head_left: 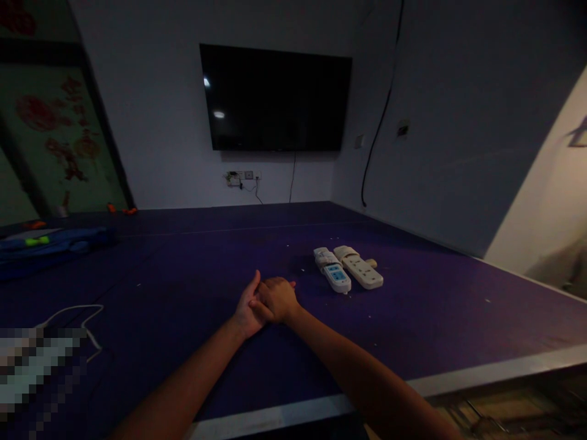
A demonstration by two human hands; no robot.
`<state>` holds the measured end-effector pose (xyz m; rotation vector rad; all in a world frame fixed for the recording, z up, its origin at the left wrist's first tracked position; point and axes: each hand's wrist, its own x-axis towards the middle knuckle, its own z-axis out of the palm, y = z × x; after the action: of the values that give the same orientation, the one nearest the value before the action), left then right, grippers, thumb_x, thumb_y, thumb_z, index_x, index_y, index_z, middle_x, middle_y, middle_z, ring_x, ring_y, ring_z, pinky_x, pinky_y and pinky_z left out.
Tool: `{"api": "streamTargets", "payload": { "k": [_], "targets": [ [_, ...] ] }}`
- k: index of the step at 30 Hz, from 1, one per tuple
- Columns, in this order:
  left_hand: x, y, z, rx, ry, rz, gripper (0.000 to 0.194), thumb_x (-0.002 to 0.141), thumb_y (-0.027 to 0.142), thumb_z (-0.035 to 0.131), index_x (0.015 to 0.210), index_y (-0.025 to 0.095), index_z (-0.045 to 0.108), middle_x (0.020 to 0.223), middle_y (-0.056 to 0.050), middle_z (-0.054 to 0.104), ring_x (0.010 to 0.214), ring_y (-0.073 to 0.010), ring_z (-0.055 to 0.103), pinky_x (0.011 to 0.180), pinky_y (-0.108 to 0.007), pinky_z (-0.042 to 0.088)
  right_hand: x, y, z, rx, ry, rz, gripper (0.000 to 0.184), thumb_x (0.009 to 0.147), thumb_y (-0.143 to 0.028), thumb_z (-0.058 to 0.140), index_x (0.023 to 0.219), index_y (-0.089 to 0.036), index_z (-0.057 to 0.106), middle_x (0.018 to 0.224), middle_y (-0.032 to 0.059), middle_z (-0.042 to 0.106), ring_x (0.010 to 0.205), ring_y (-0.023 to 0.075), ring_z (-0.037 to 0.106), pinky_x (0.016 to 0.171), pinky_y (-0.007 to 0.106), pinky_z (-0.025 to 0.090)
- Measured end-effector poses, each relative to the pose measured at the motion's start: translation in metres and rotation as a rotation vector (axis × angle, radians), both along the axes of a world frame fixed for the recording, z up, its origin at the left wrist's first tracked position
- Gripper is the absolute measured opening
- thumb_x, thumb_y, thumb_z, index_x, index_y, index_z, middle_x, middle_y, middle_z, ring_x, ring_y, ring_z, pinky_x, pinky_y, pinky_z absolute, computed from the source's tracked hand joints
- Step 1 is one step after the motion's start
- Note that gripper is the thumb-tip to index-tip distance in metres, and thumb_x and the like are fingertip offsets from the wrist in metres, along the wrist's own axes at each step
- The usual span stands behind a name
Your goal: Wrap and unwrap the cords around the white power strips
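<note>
Both of my hands rest together on the purple table top (192, 263). My right hand (277, 297) lies over my left hand (247, 311), its fingers curled round the left one. The fingers of the left hand are pressed together beneath it. No object shows in either hand. Two white power strips lie side by side just beyond and to the right of my hands: one with a blue label (333, 270) and a plain one (359, 266).
A white cable (76, 313) loops on the table at the left. Blue items (50, 244) lie at the far left. A dark television (275, 98) hangs on the back wall above a wall socket (243, 176). The table's pale edge (481, 371) runs near me.
</note>
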<state>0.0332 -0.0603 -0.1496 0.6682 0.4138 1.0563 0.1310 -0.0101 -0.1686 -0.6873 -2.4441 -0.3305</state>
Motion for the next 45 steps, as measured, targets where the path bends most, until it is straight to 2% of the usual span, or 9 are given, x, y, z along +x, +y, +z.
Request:
{"api": "streamTargets", "payload": {
  "k": [9,12,15,18,24,27,32,37,45],
  "targets": [
    [-0.002,0.001,-0.002,-0.012,-0.095,0.040,0.070,0.082,0.058,0.038,0.120,0.001,0.051,0.119,-0.022,0.058,0.118,-0.0298,0.049,0.099,-0.039,0.037,-0.002,-0.002,0.004,-0.028,0.008,0.046,0.054,0.089,-0.057,0.026,0.085,-0.014,0.059,0.081,0.0092,0.062,0.077,0.0200,0.056,0.070,0.033,0.038],
    [-0.005,0.003,-0.003,-0.040,-0.134,0.096,0.069,0.081,0.059,0.039,0.119,0.002,0.051,0.114,-0.021,0.061,0.113,-0.0295,0.053,0.096,-0.040,0.040,-0.003,-0.002,0.006,-0.035,0.021,0.103,0.050,0.091,-0.053,0.028,0.092,-0.014,0.060,0.091,0.0107,0.063,0.086,0.0208,0.056,0.077,0.035,0.040],
    [-0.011,0.005,-0.004,-0.112,-0.165,0.246,0.058,0.083,0.056,0.040,0.109,0.008,0.057,0.093,-0.013,0.068,0.093,-0.0218,0.063,0.084,-0.032,0.048,0.000,0.000,0.007,-0.007,0.044,0.151,0.049,0.090,-0.052,0.032,0.112,-0.016,0.057,0.117,0.0123,0.058,0.108,0.0229,0.050,0.094,0.040,0.036],
    [-0.020,0.007,-0.003,-0.162,-0.193,0.383,0.046,0.085,0.051,0.040,0.100,0.012,0.060,0.079,-0.006,0.068,0.078,-0.0146,0.066,0.076,-0.024,0.050,0.005,0.002,0.008,-0.002,0.027,0.157,0.052,0.090,-0.051,0.034,0.128,-0.019,0.046,0.134,0.0103,0.047,0.124,0.0229,0.039,0.105,0.043,0.027],
    [-0.030,0.010,0.003,-0.055,-0.256,0.470,0.062,0.086,0.054,0.030,0.120,0.006,0.051,0.109,-0.018,0.063,0.104,-0.0235,0.060,0.088,-0.034,0.048,0.006,0.006,0.008,-0.022,-0.034,0.213,0.058,0.090,-0.049,0.035,0.135,-0.013,0.039,0.142,0.0129,0.036,0.135,0.0215,0.023,0.110,0.042,0.024],
    [-0.031,0.010,0.007,-0.044,-0.263,0.485,0.065,0.087,0.053,0.027,0.125,0.004,0.046,0.116,-0.021,0.060,0.109,-0.0260,0.057,0.091,-0.036,0.046,0.004,0.006,0.008,-0.020,-0.049,0.226,0.057,0.090,-0.047,0.036,0.135,-0.011,0.038,0.144,0.0135,0.032,0.137,0.0214,0.017,0.110,0.043,0.023],
    [-0.032,0.008,0.009,-0.035,-0.255,0.479,0.065,0.088,0.051,0.030,0.128,0.002,0.043,0.117,-0.022,0.059,0.111,-0.0260,0.056,0.091,-0.036,0.046,0.003,0.006,0.009,0.004,-0.059,0.236,0.056,0.090,-0.045,0.038,0.134,-0.010,0.040,0.145,0.0138,0.029,0.138,0.0219,0.014,0.111,0.042,0.021],
    [-0.033,0.010,0.006,-0.025,-0.253,0.475,0.065,0.086,0.053,0.031,0.127,0.004,0.045,0.118,-0.021,0.059,0.112,-0.0261,0.055,0.092,-0.038,0.046,0.004,0.007,0.010,0.009,-0.066,0.222,0.054,0.089,-0.044,0.041,0.133,-0.012,0.041,0.144,0.0132,0.034,0.137,0.0212,0.018,0.111,0.042,0.023],
    [-0.039,0.016,-0.003,-0.037,-0.217,0.526,0.065,0.086,0.053,0.030,0.123,0.004,0.050,0.105,-0.020,0.064,0.098,-0.0241,0.062,0.081,-0.034,0.051,0.010,0.013,0.008,-0.028,0.040,0.137,0.050,0.091,-0.041,0.039,0.132,-0.013,0.043,0.144,0.0130,0.032,0.136,0.0210,0.023,0.109,0.044,0.026]
  ]
}}
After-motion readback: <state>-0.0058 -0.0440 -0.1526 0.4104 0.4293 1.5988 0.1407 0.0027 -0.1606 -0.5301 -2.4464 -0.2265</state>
